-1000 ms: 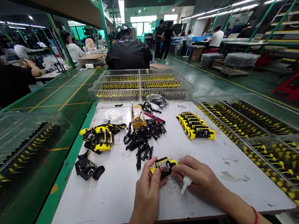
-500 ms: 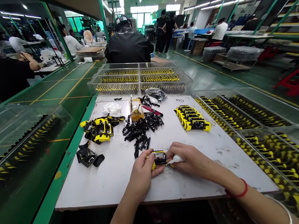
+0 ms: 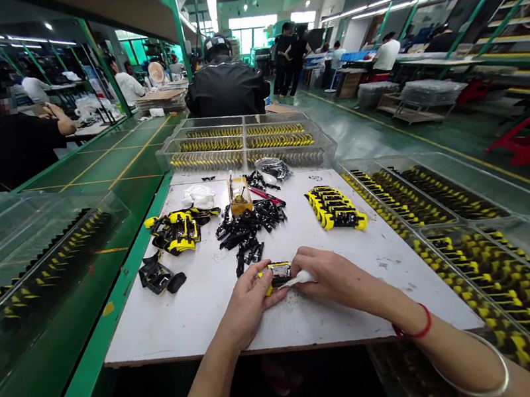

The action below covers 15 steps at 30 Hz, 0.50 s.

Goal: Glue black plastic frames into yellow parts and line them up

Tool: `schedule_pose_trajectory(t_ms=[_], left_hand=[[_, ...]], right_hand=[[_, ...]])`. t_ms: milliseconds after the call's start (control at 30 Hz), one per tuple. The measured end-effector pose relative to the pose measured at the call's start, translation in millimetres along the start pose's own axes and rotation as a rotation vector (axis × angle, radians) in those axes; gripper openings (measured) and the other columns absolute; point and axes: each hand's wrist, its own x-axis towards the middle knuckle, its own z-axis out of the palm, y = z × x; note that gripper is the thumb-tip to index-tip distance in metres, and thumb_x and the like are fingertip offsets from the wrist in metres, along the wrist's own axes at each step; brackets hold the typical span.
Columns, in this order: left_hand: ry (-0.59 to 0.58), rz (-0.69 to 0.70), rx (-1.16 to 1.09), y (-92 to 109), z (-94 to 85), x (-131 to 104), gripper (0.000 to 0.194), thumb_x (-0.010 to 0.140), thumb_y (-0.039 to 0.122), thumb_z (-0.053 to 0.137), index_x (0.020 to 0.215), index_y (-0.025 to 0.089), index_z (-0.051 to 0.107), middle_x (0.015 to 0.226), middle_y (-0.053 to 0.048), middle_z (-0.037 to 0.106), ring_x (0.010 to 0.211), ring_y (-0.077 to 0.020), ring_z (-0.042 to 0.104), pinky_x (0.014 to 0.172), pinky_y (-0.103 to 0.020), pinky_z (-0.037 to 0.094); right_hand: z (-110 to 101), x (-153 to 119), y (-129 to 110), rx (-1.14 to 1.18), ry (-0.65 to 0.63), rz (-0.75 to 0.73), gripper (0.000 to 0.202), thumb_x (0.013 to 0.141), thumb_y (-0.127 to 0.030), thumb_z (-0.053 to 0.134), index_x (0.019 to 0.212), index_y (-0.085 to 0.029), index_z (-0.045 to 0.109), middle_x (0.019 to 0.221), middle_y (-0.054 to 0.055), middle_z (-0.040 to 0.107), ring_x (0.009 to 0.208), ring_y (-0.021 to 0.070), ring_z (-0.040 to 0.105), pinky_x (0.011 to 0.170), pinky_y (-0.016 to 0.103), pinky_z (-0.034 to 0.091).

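Observation:
Between thumb and fingers, my left hand [image 3: 245, 303] grips the left end of a yellow-and-black plastic housing [image 3: 281, 272] low over the board. My right hand [image 3: 332, 276] is closed on a white cloth [image 3: 302, 278], a crumpled piece whose thin tip touches the housing's near edge. The right end of the housing is hidden behind my right fingers. Just beyond lies a pile of small black plastic parts [image 3: 244, 230]. A row of similar yellow-and-black housings [image 3: 336, 209] sits to the right, and a loose heap of yellow-and-black pieces [image 3: 177, 231] to the left.
On the white board [image 3: 204, 322] stand a small yellow box [image 3: 240, 204], a red pen-like tool [image 3: 267, 196] and a crumpled white cloth. Clear trays of parts flank it: back tray [image 3: 245, 144], right tray [image 3: 416, 233], left tray [image 3: 96, 246]. A person in black [image 3: 226, 87] sits ahead.
My right hand has shifted slightly, and the white cloth now reaches leftward along the housing's near edge. My left hand keeps its hold. The whole view has shifted slightly.

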Motion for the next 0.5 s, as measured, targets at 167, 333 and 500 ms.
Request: schedule_pose_trajectory(t_ms=[167, 333, 500], left_hand=[[-0.029, 0.008, 0.016, -1, -0.1, -1, 0.039, 0.084, 0.026, 0.062, 0.121, 0.013, 0.055, 0.114, -0.014, 0.062, 0.105, -0.0235, 0.061, 0.098, -0.043, 0.048], [0.032, -0.019, 0.006, -9, -2.4, 5, 0.049, 0.077, 0.033, 0.070, 0.120, 0.014, 0.055, 0.114, -0.015, 0.062, 0.110, -0.0268, 0.059, 0.093, -0.040, 0.051], [0.082, -0.041, 0.027, -20, -7.5, 21, 0.069, 0.056, 0.042, 0.084, 0.114, 0.015, 0.056, 0.100, -0.014, 0.068, 0.098, -0.0282, 0.065, 0.077, -0.035, 0.056]], right_hand=[[-6, 3, -2, 0.018, -0.047, 0.038, 0.014, 0.076, -0.009, 0.058, 0.088, -0.016, 0.060, 0.086, 0.003, 0.059, 0.076, 0.0153, 0.057, 0.068, 0.025, 0.043], [-2, 0, -3, 0.009, -0.058, 0.113, 0.021, 0.070, -0.007, 0.056, 0.087, -0.018, 0.059, 0.089, 0.003, 0.061, 0.081, 0.0164, 0.059, 0.069, 0.025, 0.043], [17, -7, 3, -0.145, -0.030, 0.137, 0.028, 0.062, -0.005, 0.053, 0.086, -0.020, 0.057, 0.091, 0.003, 0.062, 0.080, 0.0178, 0.058, 0.066, 0.025, 0.041]])
